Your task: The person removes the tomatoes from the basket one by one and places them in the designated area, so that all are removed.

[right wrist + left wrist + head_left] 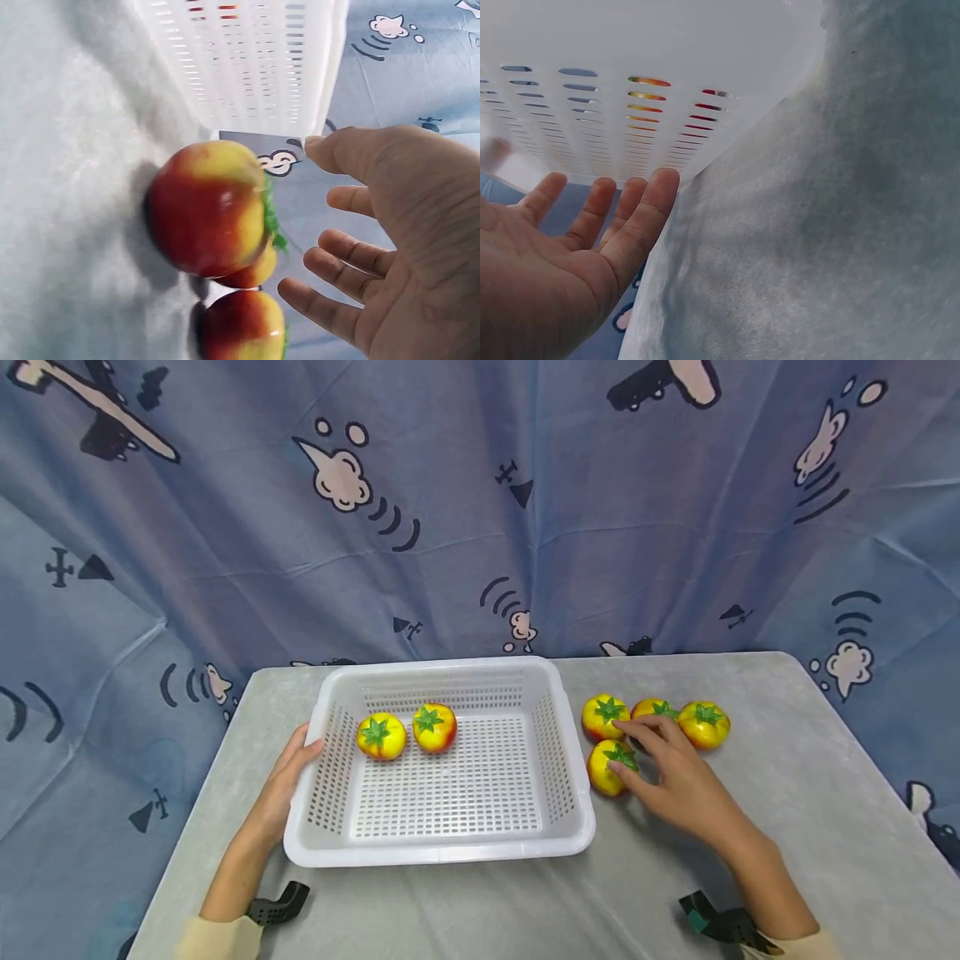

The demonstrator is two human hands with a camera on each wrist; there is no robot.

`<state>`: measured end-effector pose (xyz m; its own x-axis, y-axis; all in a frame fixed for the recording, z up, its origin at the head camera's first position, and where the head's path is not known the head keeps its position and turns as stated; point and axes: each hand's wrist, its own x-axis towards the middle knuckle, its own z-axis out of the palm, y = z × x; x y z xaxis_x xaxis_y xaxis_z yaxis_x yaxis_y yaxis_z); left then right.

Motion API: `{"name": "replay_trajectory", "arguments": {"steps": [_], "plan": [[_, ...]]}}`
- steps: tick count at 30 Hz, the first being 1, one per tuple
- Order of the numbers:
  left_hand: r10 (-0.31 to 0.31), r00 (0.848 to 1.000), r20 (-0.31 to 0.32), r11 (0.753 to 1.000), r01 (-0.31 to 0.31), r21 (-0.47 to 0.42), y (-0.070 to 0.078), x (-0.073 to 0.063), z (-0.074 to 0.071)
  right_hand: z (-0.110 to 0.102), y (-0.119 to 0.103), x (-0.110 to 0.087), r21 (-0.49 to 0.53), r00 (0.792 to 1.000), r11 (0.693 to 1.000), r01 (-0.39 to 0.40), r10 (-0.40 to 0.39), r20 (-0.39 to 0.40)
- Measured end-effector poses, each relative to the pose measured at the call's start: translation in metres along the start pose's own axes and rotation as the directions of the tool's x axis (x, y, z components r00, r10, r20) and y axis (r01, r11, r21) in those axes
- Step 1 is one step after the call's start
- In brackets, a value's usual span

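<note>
Your right hand (678, 777) hung over the fruit at the right of the head frame, thumb and forefinger spread wide; it had hold of nothing, and the right wrist view showed a gap between its fingers and the nearest piece. That near fruit (602, 772) sat on the grey table (465, 914) just beside the right wall of the white basket (442, 856), with an upper fruit (600, 718) above it in the frame and two more, a half-hidden fruit (647, 707) and a far-right fruit (703, 727), toward the upper right. Your left hand (281, 781) held the basket's left rim, thumb over the edge and fingers along the outside, which seemed a sound way to steady it. Two pieces, a left fruit (381, 739) and a right fruit (435, 731), lay in its upper left part. A good grasp called for lowering the fingers astride the near fruit's widest part, below the green leaves, and closing gently; a careless forefinger could have knocked the upper fruit, and smooth skin probably favoured several fingertips.
</note>
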<state>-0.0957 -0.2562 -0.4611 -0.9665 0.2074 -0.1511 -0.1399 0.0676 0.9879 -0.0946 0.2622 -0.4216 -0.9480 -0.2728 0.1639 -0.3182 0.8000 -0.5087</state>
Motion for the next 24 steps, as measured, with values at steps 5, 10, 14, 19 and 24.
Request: {"name": "replay_trajectory", "arguments": {"steps": [5, 10, 14, 19, 24], "plan": [[0.01, 1.0, -0.002, 1.0, -0.01, 0.003, -0.001, 0.0, -0.002, -0.007, -0.01, 0.007, 0.001, 0.999, 0.999, 0.044, -0.044, -0.004], [0.007, 1.0, -0.006, 1.0, -0.006, 0.009, -0.002, 0.001, -0.001, -0.012, -0.021, 0.015, 0.004, 0.998, 0.999, 0.042, -0.042, 0.036], [-0.007, 1.0, -0.009, 1.0, 0.007, 0.011, -0.002, 0.001, 0.001, -0.014, -0.03, 0.021, -0.004, 0.997, 0.998, 0.055, -0.055, 0.054], [-0.003, 1.0, -0.012, 1.0, 0.003, 0.002, -0.002, 0.0, 0.0, -0.016, -0.04, 0.031, -0.003, 0.994, 0.997, 0.071, -0.071, 0.085], [0.005, 1.0, -0.003, 1.0, -0.005, -0.003, -0.001, -0.001, -0.002, -0.016, -0.049, 0.041, 0.002, 0.988, 0.994, 0.109, -0.109, 0.11]]}}
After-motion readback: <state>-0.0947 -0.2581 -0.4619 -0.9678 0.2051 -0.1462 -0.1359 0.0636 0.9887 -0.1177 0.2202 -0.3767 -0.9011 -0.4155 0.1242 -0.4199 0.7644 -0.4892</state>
